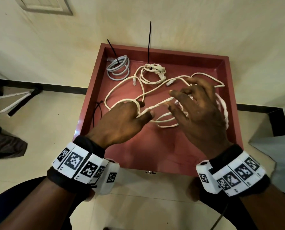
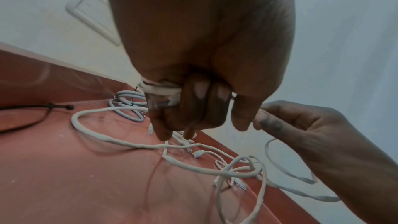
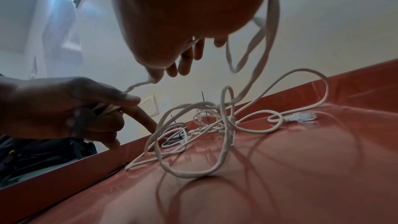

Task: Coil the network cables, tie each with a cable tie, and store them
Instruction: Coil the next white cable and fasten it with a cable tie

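So far I count two cables done: in the red tray [image 1: 224, 67] on the table, a grey coil [image 1: 117, 68] and a white coil [image 1: 152, 72] lie at the far side, each cinched with a black tie whose tail sticks up. What is left, I judge, is the long white cable [image 1: 121, 87], sprawled loose across the tray's middle and partly lifted. My left hand [image 1: 121, 120] has its fingers curled round a few turns and a clear plug. My right hand [image 1: 199, 110] has fingers spread and half bent, cable looped over it and a strand pinched at the fingertips. Spare ties [image 1: 97, 112] wait by the tray's left wall.
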